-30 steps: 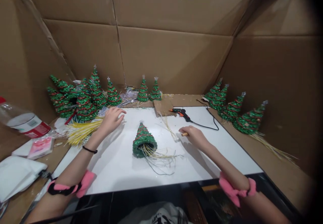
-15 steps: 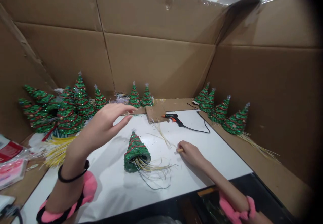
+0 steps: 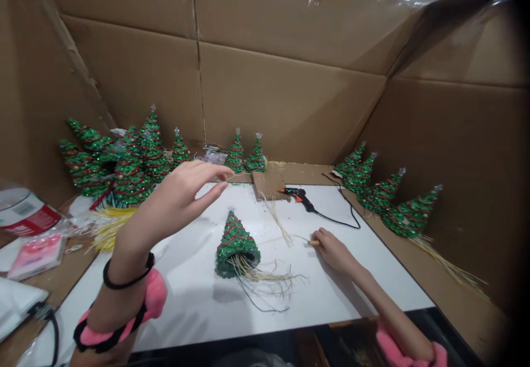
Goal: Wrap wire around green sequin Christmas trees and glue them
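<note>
One clear plastic bottle with a red-and-white label sits well off the left edge of the white work board, a pink-and-white packet just below it. Next come glittery green Christmas trees, bunched past the far left corner, with yellow and white strands spread beside them. The person's left hand is raised over the board, open, thumb and forefinger a little apart. Around the board's middle, a small Christmas tree lies tipped over, star toward the far edge, wires spilling rightward from its hollow base. A cardboard piece overlaps the far edge, and close to its right I see a black-and-orange glue gun. Nearer, the right hand is closed around a short tan stick. Four more trees line the right edge.
</note>
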`<state>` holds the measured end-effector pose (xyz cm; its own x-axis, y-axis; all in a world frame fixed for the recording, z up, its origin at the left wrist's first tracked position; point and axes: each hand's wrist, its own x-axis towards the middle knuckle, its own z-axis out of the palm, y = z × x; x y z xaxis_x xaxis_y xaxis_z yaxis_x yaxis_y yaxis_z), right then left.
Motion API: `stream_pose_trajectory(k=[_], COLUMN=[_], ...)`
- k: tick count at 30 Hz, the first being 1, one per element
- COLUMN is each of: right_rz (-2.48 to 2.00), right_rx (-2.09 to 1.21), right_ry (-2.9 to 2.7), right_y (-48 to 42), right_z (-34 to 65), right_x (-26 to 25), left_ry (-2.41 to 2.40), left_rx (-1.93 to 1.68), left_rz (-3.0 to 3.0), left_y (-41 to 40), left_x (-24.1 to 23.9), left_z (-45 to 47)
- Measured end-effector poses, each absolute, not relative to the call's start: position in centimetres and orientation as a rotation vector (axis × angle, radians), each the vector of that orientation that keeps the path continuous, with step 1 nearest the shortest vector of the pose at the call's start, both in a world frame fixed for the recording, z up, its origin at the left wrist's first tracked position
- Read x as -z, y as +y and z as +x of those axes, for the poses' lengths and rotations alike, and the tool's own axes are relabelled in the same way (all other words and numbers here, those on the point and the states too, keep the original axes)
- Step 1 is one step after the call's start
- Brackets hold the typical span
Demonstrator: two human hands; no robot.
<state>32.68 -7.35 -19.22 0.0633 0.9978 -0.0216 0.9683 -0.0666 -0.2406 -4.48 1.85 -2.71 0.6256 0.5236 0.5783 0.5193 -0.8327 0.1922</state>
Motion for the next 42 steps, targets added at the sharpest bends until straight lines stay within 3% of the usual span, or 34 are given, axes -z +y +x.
stream_pose_trajectory(k=[12,17,20,24,29,42], right_rz=[-2.075,-2.094,-1.682,-1.221,-0.832,-0.669], right_rx=[-0.243,0.089,0.325,0.187,0.016,-0.149], right_ry=[-1.971,-1.652,-1.681,-2.053,-2.054,-1.829], right_y=[-5.5,-4.3,-4.1,-4.0,-3.2,-2.6], right_z=[31.7,31.7,28.2,21.5,17.9,17.8], right_x=[20.0,13.1,7.9,5.1,6.1,5.8], left_ry=[0.930,0.927,0.929,1.009,0.864,0.773], left_rx=[-0.986,-1.052,-1.160,-1.226,-0.781,-0.743], left_rz=[2.805,2.758,2.739,2.709,2.165,1.805], left_y=[1.5,1.2,0.7,-0.4,-1.0,-1.6], left_x=[2.6,2.7,3.1,4.1,4.4,3.9], left_z=[-5.0,-4.3,-2.6,-0.2,0.2,0.1])
